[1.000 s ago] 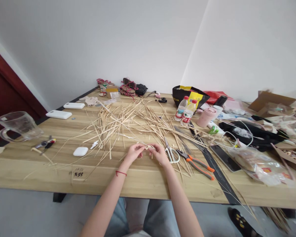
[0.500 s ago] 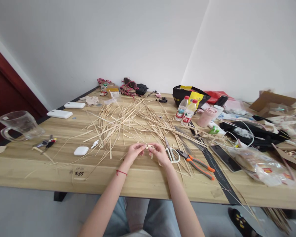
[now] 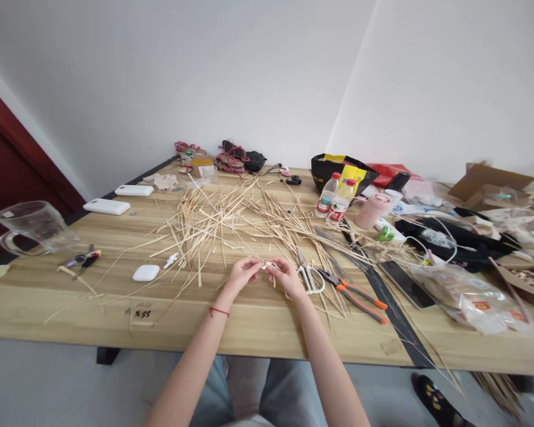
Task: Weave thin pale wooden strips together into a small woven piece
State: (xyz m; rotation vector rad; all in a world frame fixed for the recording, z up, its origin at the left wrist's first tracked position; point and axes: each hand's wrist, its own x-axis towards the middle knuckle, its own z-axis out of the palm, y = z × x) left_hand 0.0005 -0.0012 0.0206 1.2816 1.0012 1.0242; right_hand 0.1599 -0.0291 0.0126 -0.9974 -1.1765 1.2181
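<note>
My left hand (image 3: 242, 274) and my right hand (image 3: 287, 276) meet over the near middle of the wooden table (image 3: 258, 323). Both pinch a small pale piece of straw (image 3: 267, 265) between their fingertips. A red string circles my left wrist. Behind the hands lies a wide heap of loose straw strips (image 3: 231, 222). White-handled scissors (image 3: 309, 276) lie just right of my right hand, and orange-handled pliers (image 3: 356, 293) lie beyond them.
A glass jug (image 3: 33, 225) stands at far left, near a white earbud case (image 3: 145, 273) and two white power banks (image 3: 107, 206). Two water bottles (image 3: 336, 201), a pink cup (image 3: 371, 210), a phone (image 3: 404, 283), bags and cardboard crowd the right side.
</note>
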